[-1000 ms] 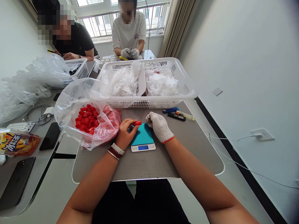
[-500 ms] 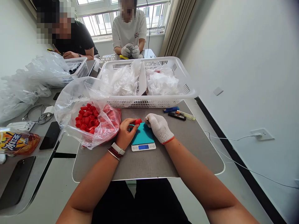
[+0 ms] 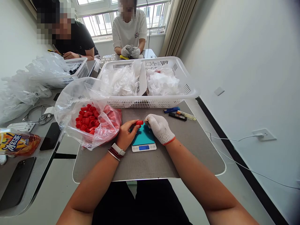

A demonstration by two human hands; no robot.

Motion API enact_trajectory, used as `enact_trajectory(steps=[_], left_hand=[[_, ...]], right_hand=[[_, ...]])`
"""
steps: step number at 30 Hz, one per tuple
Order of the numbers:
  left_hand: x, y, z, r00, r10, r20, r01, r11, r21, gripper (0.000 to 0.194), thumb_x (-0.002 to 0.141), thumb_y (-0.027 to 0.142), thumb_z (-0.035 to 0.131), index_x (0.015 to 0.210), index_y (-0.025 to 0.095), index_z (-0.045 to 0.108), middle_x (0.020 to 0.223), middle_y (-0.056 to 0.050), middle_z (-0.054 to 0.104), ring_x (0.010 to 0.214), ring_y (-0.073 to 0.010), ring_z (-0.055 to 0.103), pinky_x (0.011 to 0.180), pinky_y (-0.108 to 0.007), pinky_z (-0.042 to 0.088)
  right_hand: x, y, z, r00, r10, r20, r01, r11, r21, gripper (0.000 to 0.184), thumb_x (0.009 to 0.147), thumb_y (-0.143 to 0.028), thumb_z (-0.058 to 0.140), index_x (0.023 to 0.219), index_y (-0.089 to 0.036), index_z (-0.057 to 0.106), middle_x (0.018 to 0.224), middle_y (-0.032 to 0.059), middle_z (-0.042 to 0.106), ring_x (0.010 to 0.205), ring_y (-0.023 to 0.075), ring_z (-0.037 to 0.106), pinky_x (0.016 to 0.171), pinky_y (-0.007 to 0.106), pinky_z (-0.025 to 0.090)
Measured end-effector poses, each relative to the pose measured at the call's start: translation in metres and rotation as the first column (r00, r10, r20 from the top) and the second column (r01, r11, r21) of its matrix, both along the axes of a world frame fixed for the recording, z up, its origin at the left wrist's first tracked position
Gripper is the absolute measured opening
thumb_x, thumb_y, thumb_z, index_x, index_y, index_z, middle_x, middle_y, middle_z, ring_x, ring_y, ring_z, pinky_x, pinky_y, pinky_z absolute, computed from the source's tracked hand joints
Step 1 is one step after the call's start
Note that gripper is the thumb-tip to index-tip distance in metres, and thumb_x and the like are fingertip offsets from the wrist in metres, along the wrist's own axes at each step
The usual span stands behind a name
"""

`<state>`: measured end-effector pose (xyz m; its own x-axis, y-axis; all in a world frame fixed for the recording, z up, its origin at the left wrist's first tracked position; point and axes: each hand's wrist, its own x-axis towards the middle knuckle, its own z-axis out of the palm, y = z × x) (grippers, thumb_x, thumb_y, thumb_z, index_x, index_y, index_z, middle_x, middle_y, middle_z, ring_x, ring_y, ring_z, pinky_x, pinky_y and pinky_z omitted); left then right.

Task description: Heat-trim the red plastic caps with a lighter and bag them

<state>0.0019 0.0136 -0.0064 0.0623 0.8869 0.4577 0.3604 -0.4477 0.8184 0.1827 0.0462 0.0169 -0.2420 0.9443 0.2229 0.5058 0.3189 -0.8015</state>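
Note:
Between the thumb and fingers of my bare left hand (image 3: 127, 132) is a short red plastic sleeve (image 3: 139, 122), lying roughly level above the scale. My right hand (image 3: 160, 128) wears a white knitted glove, its fingers pinched close to the sleeve's right end; whatever small thing they hold is too hidden to name. Under both hands sits a small digital scale (image 3: 143, 138) with a teal top and a lit blue display. Left of my left hand, a clear plastic bag (image 3: 70, 93) stands open with many similar red sleeves (image 3: 87, 118) inside.
A white plastic basket (image 3: 150, 98) holding crumpled clear bags spans the table's back. Markers (image 3: 177, 116) lie to the right. Phones (image 3: 17, 184) and a drink bottle (image 3: 20, 142) are on the left table. Two people work beyond, one with gloved hands (image 3: 130, 51).
The red sleeve has tilted slightly and levelled again in my left fingers. My right hand has shifted a little left. The scale's display changed briefly, then returned to about zero.

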Motion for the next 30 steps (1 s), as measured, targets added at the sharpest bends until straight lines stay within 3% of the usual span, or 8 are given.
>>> enact_trajectory(steps=[5,9,15,23,30], left_hand=[[0.001,-0.001,-0.002,0.996,0.015,0.089,-0.007,0.996,-0.091,0.025,0.086,0.036,0.071,0.101,0.017,0.067,0.093,-0.006,0.074,0.08,-0.0164,0.071,0.074,-0.03,0.06],[0.0,0.0,0.001,0.999,0.037,0.013,-0.037,0.999,-0.01,0.021,0.088,0.035,0.069,0.101,0.018,0.068,0.093,-0.005,0.072,0.079,-0.0142,0.067,0.066,-0.025,0.056],[-0.001,0.0,0.006,0.996,-0.001,-0.086,0.007,0.997,0.076,0.023,0.098,0.03,0.054,0.111,0.02,0.07,0.102,-0.007,0.071,0.092,-0.0158,0.067,0.073,-0.027,0.056],[0.001,-0.001,0.0,0.997,0.012,0.076,-0.007,0.998,-0.069,0.022,0.087,0.033,0.07,0.1,0.017,0.063,0.092,-0.005,0.069,0.081,-0.0149,0.069,0.069,-0.026,0.059],[0.0,-0.001,0.009,0.999,0.012,-0.053,-0.009,0.998,0.056,0.018,0.096,0.031,0.057,0.103,0.019,0.067,0.097,-0.006,0.068,0.084,-0.0139,0.064,0.067,-0.024,0.054]], right_hand=[[-0.001,-0.002,0.003,0.995,0.031,0.097,-0.035,0.998,0.046,0.042,0.096,-0.041,0.028,0.063,-0.021,0.046,0.063,0.0026,0.054,0.062,0.0166,0.048,0.062,0.031,0.029],[-0.001,-0.003,0.005,0.994,0.027,0.102,-0.032,0.999,0.042,0.043,0.096,-0.041,0.028,0.063,-0.021,0.047,0.063,0.0027,0.055,0.063,0.0163,0.049,0.061,0.03,0.029],[0.0,-0.002,0.005,0.992,0.003,0.13,-0.011,0.998,0.063,0.045,0.096,-0.042,0.025,0.063,-0.02,0.047,0.063,0.002,0.055,0.062,0.0154,0.049,0.061,0.029,0.028],[0.0,-0.002,0.004,0.986,0.028,0.161,-0.04,0.997,0.073,0.043,0.096,-0.041,0.027,0.063,-0.02,0.045,0.063,0.0017,0.055,0.061,0.0148,0.049,0.06,0.029,0.027],[0.0,-0.001,0.005,0.989,0.019,0.148,-0.03,0.997,0.074,0.043,0.096,-0.04,0.026,0.064,-0.02,0.047,0.064,0.0021,0.057,0.062,0.015,0.05,0.061,0.029,0.028]])
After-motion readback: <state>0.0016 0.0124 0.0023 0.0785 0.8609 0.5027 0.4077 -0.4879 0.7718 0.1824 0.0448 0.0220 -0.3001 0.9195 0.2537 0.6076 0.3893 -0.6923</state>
